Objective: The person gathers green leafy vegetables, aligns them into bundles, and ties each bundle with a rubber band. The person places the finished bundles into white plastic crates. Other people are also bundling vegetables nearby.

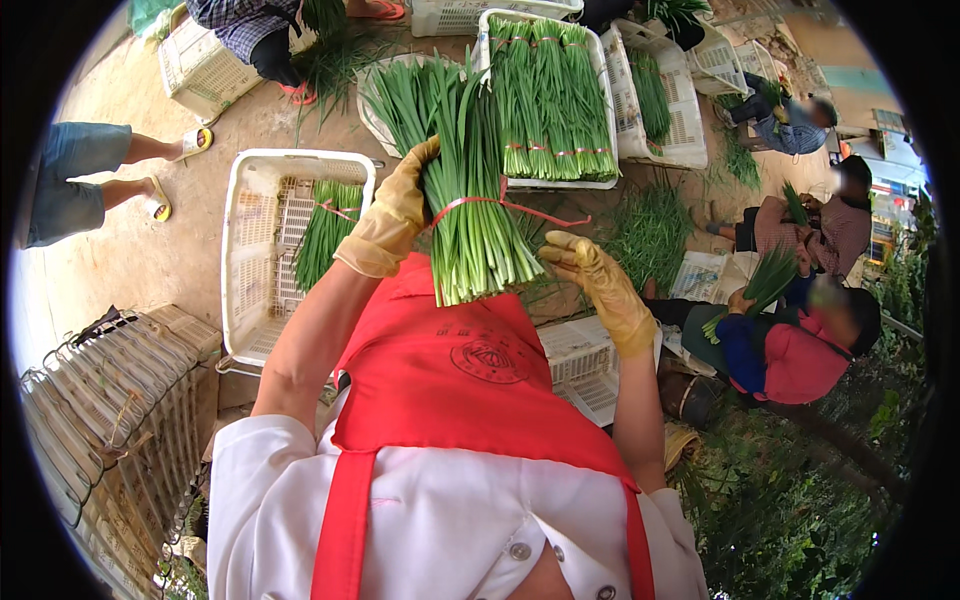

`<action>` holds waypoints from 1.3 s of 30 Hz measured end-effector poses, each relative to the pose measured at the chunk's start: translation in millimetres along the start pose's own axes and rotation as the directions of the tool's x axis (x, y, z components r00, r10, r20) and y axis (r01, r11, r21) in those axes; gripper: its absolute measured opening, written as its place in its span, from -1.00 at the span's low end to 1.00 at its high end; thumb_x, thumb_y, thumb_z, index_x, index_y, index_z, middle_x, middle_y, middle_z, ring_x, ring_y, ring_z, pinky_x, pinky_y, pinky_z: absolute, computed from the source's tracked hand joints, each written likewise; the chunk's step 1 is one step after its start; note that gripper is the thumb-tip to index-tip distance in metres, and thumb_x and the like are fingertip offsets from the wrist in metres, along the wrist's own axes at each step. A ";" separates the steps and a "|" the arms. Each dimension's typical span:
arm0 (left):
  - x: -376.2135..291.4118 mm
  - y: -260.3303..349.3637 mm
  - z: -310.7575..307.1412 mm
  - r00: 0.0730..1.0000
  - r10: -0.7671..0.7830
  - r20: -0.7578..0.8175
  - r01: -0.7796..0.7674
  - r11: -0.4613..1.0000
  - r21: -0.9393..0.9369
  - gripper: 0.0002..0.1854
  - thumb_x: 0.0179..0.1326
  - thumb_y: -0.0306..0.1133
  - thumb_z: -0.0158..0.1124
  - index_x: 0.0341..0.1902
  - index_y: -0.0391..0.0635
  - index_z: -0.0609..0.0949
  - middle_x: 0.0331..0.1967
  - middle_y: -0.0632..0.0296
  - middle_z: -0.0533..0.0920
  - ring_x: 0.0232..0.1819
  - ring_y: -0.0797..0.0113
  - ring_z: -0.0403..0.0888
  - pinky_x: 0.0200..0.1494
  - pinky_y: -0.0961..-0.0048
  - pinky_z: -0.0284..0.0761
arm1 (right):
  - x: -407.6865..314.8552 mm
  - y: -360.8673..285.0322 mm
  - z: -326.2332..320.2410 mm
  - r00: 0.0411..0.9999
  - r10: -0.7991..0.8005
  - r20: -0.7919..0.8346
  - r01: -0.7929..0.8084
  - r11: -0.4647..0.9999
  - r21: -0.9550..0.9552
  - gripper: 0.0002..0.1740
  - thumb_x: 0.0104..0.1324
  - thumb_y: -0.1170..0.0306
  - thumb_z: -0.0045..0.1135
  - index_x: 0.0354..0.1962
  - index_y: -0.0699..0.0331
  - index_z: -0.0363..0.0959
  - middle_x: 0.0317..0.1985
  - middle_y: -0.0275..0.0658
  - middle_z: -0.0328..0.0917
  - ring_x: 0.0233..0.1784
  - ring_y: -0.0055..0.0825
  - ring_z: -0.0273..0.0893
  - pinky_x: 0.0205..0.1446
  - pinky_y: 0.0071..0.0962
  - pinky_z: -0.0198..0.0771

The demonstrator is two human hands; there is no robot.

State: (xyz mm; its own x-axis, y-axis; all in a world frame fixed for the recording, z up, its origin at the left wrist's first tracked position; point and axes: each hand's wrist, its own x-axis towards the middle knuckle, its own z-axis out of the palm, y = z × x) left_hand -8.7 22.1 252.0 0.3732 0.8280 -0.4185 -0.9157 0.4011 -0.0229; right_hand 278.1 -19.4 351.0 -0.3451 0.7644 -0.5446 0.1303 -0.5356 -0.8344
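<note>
My left hand (397, 206), in a yellow rubber glove, grips the side of a large bundle of garlic chives (472, 240). The bundle tilts in front of my red apron (442, 352), pale cut stem ends towards me and green leaves pointing away. A pink tie (469, 202) wraps around the stems, and its loose end trails off to the right. Just right of the stem ends, my right hand (600, 289), gloved the same way, is raised with fingers apart and nothing in it. Beyond the bundle, a white plastic crate (615, 97) holds rows of tied chive bundles.
On the left a white crate (247, 247) contains some tied chives (330, 232). Loose chives (652, 232) lie on the ground to the right. Stacked crates (120, 405) stand at lower left. Several people sit or stand around, one in a pink vest (810, 360) holding chives.
</note>
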 end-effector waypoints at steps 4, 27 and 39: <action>4.3 -22.4 33.9 0.996 -0.072 -0.051 0.076 0.993 0.086 -0.56 0.44 -0.13 0.05 0.13 -0.27 0.56 -0.03 -0.09 0.67 -0.08 0.01 0.70 0.05 -0.03 0.63 | 34.9 4.5 35.2 0.951 0.111 0.288 -0.209 0.919 0.336 -0.38 0.33 -0.09 0.17 0.06 0.27 0.52 -0.03 -0.27 0.63 0.00 -0.52 0.60 0.12 -0.47 0.50; -117.5 -43.5 92.3 0.999 0.011 -0.032 0.030 0.169 0.985 -0.78 0.35 -0.24 0.24 -0.25 -0.18 0.63 -0.43 0.29 0.63 -0.36 0.49 0.51 -0.18 0.54 0.41 | 35.9 64.9 29.1 0.952 -0.280 -0.127 0.300 0.756 0.582 -0.61 0.45 0.12 0.09 0.02 0.25 0.53 -0.12 -0.43 0.61 -0.12 -0.67 0.56 0.00 -0.60 0.52; -205.3 33.3 141.3 0.970 0.228 0.083 -0.058 -0.115 0.992 -0.74 0.30 -0.21 0.25 -0.33 -0.18 0.56 -0.56 0.27 0.50 -0.40 0.35 0.49 -0.21 0.45 0.40 | 39.2 155.5 -55.1 0.678 -0.474 -0.562 0.726 0.555 0.406 -0.55 0.48 0.40 -0.01 0.22 0.49 0.30 0.20 -0.13 0.45 0.23 -0.47 0.46 0.33 -0.59 0.39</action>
State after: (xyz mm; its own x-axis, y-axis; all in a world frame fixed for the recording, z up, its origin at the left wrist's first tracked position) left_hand -94.7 -79.2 465.4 0.1653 0.9273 -0.3358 0.2317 0.2944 0.9272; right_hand 336.1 -52.8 195.3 0.2267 0.9737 -0.0213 -0.5558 0.1114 -0.8238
